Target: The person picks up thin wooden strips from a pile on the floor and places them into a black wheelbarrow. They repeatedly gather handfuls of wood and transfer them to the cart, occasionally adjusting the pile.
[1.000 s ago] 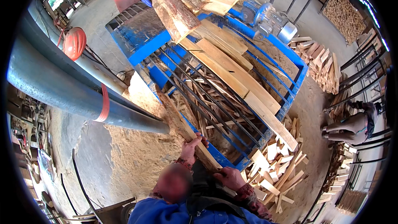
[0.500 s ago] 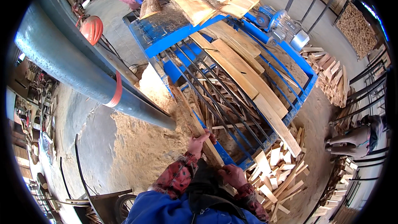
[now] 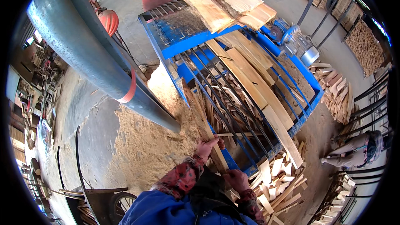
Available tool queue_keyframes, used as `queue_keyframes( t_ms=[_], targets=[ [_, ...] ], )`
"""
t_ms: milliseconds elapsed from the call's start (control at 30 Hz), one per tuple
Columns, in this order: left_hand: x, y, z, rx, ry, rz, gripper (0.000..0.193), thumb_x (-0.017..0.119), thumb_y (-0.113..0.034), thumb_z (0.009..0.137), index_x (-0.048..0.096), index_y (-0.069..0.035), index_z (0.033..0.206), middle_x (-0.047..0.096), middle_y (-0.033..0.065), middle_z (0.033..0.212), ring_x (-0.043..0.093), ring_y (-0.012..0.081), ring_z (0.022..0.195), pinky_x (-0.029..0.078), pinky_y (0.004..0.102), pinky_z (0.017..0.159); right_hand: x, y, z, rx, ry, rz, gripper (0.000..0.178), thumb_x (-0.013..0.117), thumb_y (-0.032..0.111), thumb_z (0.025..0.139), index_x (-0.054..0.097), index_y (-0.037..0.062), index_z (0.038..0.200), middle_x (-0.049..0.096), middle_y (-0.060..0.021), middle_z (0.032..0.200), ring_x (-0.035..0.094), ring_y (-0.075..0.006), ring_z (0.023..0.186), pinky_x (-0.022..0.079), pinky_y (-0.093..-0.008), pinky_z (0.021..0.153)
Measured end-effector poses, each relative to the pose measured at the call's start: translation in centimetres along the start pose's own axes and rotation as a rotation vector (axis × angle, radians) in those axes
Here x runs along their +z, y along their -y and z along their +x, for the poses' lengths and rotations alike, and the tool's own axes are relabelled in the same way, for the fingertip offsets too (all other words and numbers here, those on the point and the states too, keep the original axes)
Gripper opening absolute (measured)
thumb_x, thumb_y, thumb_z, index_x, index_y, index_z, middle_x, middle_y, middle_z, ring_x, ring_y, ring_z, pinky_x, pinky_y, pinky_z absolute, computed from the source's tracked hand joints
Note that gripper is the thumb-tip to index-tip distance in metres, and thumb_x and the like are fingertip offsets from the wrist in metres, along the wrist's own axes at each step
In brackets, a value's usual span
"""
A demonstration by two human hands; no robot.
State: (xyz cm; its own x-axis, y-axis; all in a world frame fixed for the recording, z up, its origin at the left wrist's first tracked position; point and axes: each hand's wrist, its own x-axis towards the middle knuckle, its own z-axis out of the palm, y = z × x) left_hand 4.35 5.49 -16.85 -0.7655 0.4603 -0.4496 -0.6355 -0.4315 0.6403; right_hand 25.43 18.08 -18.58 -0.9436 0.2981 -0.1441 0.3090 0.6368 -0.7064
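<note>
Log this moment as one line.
left hand: grips long board | right hand: at board's near end | blue frame: other boards on top | wood pile: beside frame

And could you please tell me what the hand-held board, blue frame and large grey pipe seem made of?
Hand-held board: rough, unfinished wood, by its brown, streaky face. Blue frame: probably painted metal, by its even coat. Large grey pipe: likely metal, by its smooth sheen; coating unclear.
</note>
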Motion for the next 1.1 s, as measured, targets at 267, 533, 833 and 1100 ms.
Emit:
queue_keyframes(
  t_ms=[267, 533, 833, 1100],
  targets=[
    [0.2, -0.4, -0.2, 0.011, 0.018, 0.021, 0.015, 0.063, -0.006, 0.091, 0.059, 0.000, 0.104, 0.068, 0.0159, 0.089, 0.070, 0.0277, 0.075, 0.059, 0.0415, 0.067, -3.7, 6.5, 1.0, 0.121, 0.025, 0.112, 0.031, 0.081, 0.029, 0.073, 0.073, 0.0060, 0.091, 0.070, -0.0120, 0.081, 0.070, -0.0243, 0.074, 0.055, -0.0328, 0.067],
    [-0.1, -1.1, 0.3, -0.034, 0.085, 0.048, 0.018, 0.064, -0.007, 0.091, 0.058, -0.001, 0.107, 0.068, 0.0161, 0.089, 0.071, 0.0283, 0.074, 0.059, 0.0400, 0.067, -3.2, 6.3, 1.1, 0.225, 0.020, 0.071, 0.036, 0.084, 0.034, 0.069, 0.073, 0.0077, 0.091, 0.068, -0.0101, 0.076, 0.068, -0.0221, 0.068, 0.053, -0.0324, 0.062],
    [0.2, -2.5, 0.4, -0.158, 0.094, 0.100, 0.016, 0.064, -0.007, 0.091, 0.058, -0.002, 0.105, 0.068, 0.0150, 0.088, 0.070, 0.0272, 0.075, 0.060, 0.0401, 0.068, -1.9, 7.1, 0.7, 0.296, -0.061, 0.044, 0.037, 0.085, 0.034, 0.066, 0.073, 0.0070, 0.089, 0.068, -0.0102, 0.078, 0.068, -0.0244, 0.071, 0.055, -0.0334, 0.065],
    [-0.6, -3.4, 0.9, -0.231, 0.189, 0.164, 0.017, 0.063, -0.009, 0.092, 0.057, -0.002, 0.106, 0.067, 0.0157, 0.089, 0.070, 0.0271, 0.075, 0.059, 0.0395, 0.065, 0.0, 8.1, 0.5, 0.394, -0.253, 0.059, 0.029, 0.082, 0.028, 0.070, 0.072, 0.0048, 0.085, 0.068, -0.0119, 0.078, 0.068, -0.0256, 0.072, 0.055, -0.0343, 0.065]
  ],
)
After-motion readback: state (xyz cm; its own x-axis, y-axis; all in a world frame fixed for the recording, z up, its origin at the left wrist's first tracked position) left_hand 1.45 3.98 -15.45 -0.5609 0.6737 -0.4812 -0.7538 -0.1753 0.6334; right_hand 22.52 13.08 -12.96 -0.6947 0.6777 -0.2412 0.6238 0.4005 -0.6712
